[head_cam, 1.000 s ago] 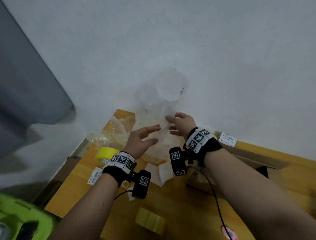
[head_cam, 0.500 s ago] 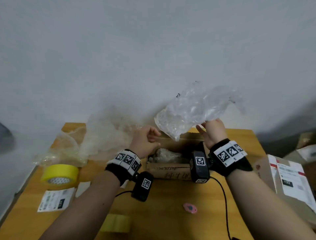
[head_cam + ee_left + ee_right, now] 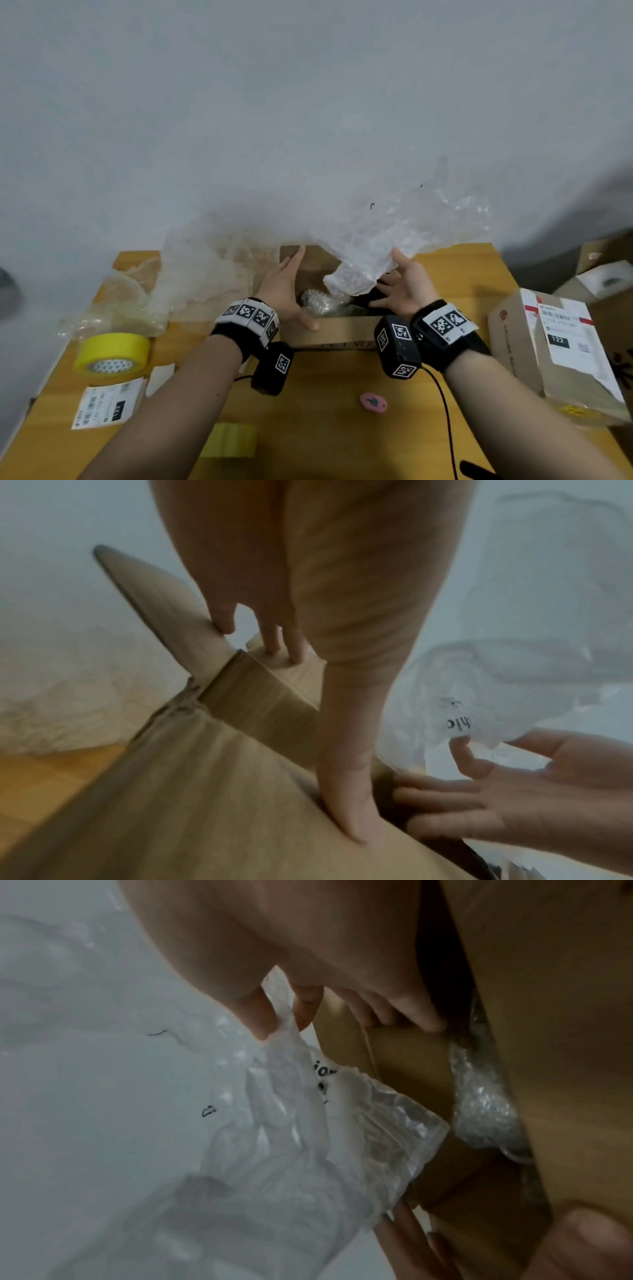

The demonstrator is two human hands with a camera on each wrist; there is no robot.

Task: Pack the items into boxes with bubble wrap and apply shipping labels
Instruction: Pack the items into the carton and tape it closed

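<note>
Lower than half a second ago, the left hand is lying flat-fingered, bracing the open box; the bubble wrap, slanting up-right over the opening, is hanging pinched in the nearer right hand.

Worktop: orange-yellow wood tone. Open box: plain brown cardboard. Bubble wrap sheet: clear to whitish, dimpled, with small black print marks. Tape roll: bright yellow, white core with a dark dotted pattern. Loose label: white, black barcode and black block. Sealed box: brown, white label with red stripes and a black "122" block. Wristbands: black with black-and-white square markers. Small object: pink with a teal mark.
</note>
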